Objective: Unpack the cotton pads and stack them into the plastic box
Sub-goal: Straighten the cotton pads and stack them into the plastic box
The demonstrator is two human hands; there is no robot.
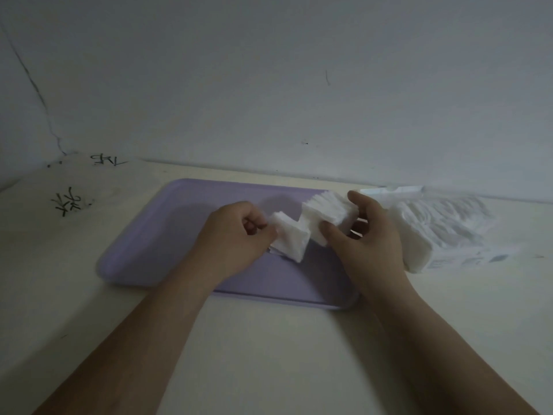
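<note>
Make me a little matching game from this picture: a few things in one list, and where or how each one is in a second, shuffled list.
Things:
1. tray
2. smaller stack of pads
3. larger stack of pads
4. pack of pads

Descriptions:
A. lies on the table, to the right of the tray
B. held in the left hand
C. purple, flat on the table
D. held in the right hand

Pairs: 1-C, 2-B, 3-D, 4-A
</note>
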